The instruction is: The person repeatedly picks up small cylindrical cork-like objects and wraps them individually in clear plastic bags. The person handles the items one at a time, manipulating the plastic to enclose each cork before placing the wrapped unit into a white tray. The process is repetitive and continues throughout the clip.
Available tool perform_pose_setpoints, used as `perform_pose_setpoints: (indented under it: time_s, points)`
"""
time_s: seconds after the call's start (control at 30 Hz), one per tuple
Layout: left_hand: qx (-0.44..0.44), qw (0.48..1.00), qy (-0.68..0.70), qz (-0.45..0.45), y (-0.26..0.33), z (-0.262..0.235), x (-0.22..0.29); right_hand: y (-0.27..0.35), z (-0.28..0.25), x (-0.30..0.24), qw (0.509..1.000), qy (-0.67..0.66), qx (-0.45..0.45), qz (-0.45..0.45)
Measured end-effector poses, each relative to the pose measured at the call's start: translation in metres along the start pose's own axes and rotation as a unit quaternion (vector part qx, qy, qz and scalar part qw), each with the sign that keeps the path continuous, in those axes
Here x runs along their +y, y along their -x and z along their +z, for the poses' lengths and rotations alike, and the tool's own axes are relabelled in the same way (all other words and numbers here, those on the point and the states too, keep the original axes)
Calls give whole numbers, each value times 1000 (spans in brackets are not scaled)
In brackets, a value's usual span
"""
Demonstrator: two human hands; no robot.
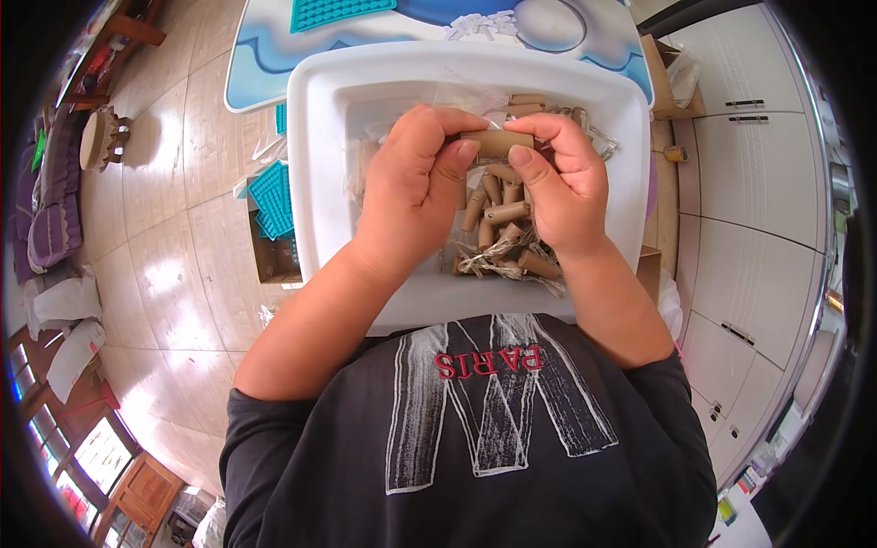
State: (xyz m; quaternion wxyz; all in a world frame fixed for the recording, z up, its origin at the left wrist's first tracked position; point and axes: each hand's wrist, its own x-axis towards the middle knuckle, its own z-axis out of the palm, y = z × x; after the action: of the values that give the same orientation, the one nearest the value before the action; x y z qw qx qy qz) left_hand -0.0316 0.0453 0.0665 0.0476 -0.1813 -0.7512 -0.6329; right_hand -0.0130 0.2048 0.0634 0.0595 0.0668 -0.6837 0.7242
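A small brown cardboard tube (498,144) is held level above a white plastic tub (630,192). My left hand (416,173) pinches its left end between thumb and fingers. At the other end, my right hand (568,187) grips it the same way, thumb on the near side. Below the hands, several similar brown tubes (505,213) lie in a loose heap inside the tub. Pale, stringy bundles (493,260) are mixed among them at the near side. Clear plastic film (452,94) shows behind my left hand, partly hidden by it.
Beyond the tub stands a blue-and-white table (260,68) bearing a teal grid tray (338,11) and small white pieces (481,26). Left of the tub, an open cardboard box (274,260) holds teal trays (271,201). White cabinets (754,164) line the right; a wooden stool (99,139) stands far left.
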Motion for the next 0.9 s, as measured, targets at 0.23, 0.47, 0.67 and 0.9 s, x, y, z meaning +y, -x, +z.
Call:
perform_pose_setpoints:
  time_s: [0.23, 0.47, 0.67, 0.9]
  points:
    - [-28, 959, 174, -224, -16, -13, -9, -7, -5, 0, 996, -37, 26, 79]
    - [-36, 967, -77, -241, -18, -25, -22, -14, -22, 2, 995, -47, 82, 24]
    - [-89, 942, -24, -322, -19, -27, -22, -13, -18, 4, 986, 119, 75, -85]
    - [-121, 916, 73, -376, -24, -34, -8, -16, -20, 2, 949, 231, 73, -201]
